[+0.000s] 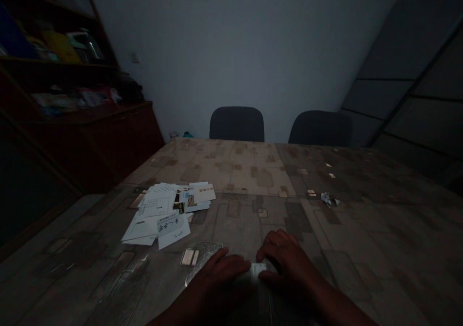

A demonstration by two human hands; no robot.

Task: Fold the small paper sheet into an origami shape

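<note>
"What pattern covers the table (231,229)?"
"Rounded rectangles and blocks, brown and grey over beige."
"And the paper pile (155,205)?"
"Mostly white, with dark writing and patches of brown and blue."
"The small slip (257,269)?"
"Pale, nearly white."
"The chairs (237,124)?"
"Dark grey; the wall (235,41) is blue-grey, the cabinet (119,138) deep reddish brown."

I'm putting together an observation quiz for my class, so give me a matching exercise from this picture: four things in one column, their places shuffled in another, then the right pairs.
Things
1. Spread of printed papers
2. Small pale piece
3. Crumpled scrap
4. Dark chairs

Places
A. Beyond the far edge of the table
B. On the tabletop, farther out than the right hand
C. On the tabletop's left part
D. Between the left hand and right hand

Pairs: 1-C, 2-D, 3-B, 4-A
</note>
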